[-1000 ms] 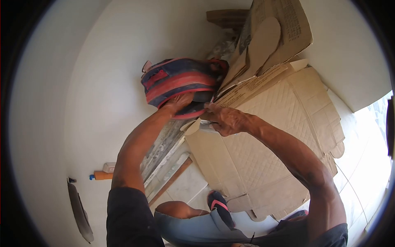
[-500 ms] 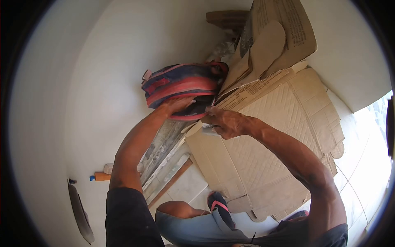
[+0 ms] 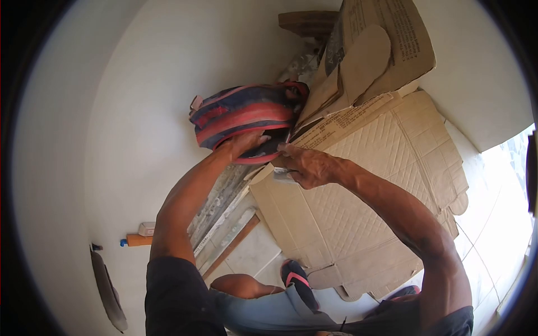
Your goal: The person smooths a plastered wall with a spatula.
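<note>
A red and dark blue striped bag (image 3: 246, 115) leans by the wall, its opening facing me. My left hand (image 3: 246, 144) reaches into the opening, fingers partly inside and thumb apart; what it touches in there is hidden. At the bag's right edge, my right hand (image 3: 308, 166) has its fingers closed on the rim near the opening. A small clear or greyish piece (image 3: 284, 176) shows under the right hand's fingers, too small to make out.
Flattened cardboard (image 3: 370, 185) lies on the white tiled floor, with folded cardboard (image 3: 386, 50) upright behind it. Long strips and a brown-edged board (image 3: 232, 246) lie beside the wall. An orange tool (image 3: 139, 241) is at the left. A sandalled foot (image 3: 297, 277) is below.
The view has shifted slightly. My left hand and the bag appear a little further left; my right hand keeps nearly the same place and pose.
</note>
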Tool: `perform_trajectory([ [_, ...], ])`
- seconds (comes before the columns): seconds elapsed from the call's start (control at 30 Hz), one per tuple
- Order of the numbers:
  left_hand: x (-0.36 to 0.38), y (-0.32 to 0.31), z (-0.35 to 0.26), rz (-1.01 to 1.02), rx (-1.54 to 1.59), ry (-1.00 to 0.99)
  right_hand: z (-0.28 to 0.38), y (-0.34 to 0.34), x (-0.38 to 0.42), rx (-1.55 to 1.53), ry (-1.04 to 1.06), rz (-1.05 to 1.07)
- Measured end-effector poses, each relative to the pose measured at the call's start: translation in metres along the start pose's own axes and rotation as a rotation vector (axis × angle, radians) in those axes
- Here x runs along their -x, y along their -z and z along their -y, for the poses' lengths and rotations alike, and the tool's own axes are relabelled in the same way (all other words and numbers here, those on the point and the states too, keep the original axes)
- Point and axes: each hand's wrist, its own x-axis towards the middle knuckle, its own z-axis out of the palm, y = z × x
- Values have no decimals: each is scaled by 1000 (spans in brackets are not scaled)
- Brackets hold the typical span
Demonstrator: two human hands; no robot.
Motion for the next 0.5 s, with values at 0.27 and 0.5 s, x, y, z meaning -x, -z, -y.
perform_trajectory([
  [0.27, 10, -12, -10, -36, 202, 40, 8, 3, 0, -201, -131, 4],
  [0.5, 0, -17, -21, -10, -33, 256, 2, -9, 5, -69, -88, 56],
])
